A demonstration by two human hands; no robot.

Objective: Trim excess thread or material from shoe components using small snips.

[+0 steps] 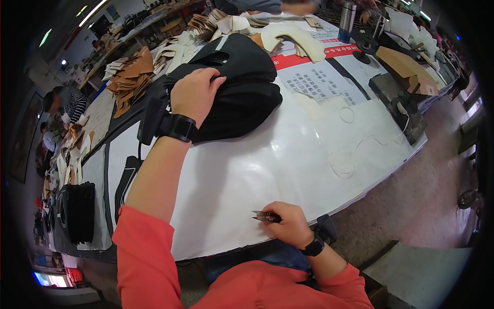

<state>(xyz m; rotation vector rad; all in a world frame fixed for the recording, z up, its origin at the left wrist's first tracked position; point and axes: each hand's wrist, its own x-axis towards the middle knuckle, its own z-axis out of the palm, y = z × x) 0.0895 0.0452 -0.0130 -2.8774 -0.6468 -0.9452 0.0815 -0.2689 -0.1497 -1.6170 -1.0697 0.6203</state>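
1. Counted: two hands, one heap of black fabric (242,105) with layers too overlapped to number, and one pair of dark snips (268,217).
2. Also counted: two wristbands carrying black devices, one on each wrist; one stack of black pieces (78,212) at the left; two upright metal flasks (347,23) at the far right.
3. Around these, on the bench (226,206) with its white covering, a brown stack of cut pieces (133,77) and cream pieces (293,38) lie past the fabric. A printed sheet (329,82) lies to its right, and loose thread (342,172) curls nearer the right edge.
4. A dark stand with a spool (406,105) sits at that edge, just in front of an open cardboard box (406,64). The left forearm crosses the bench and hides part of its surface.
5. The left grip (198,92) rests on the heap's near left part, fingers bent; whether it pinches a layer I cannot tell.
6. The right grip (285,221) is closed around the snips, blades pointing left, above the near edge.
7. The heap lies directly under the left grip, and beyond and left of the right grip, well apart from it.
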